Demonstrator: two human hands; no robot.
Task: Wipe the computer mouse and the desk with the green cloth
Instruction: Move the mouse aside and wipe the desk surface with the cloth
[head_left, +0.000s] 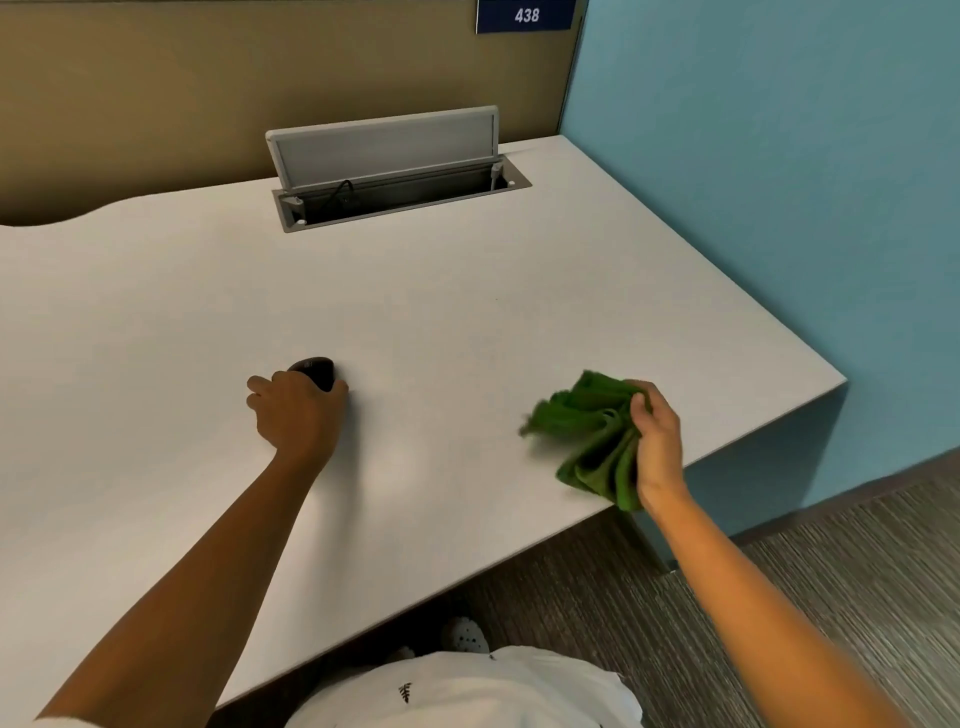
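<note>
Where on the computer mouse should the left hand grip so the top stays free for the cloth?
Probably by its two long sides, low down, coming from the near end as the left hand does now. The computer mouse lies flat on the desk, a low rounded hump, so a side pinch would leave its top bare for the green cloth bunched in the right hand.

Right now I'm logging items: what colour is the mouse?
Black, in the head view; the left hand covers most of the mouse.

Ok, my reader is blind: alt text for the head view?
Over a pale desk, the left hand covers a black computer mouse while the right hand grips a bunched green cloth. An open cable hatch sits behind.
</note>
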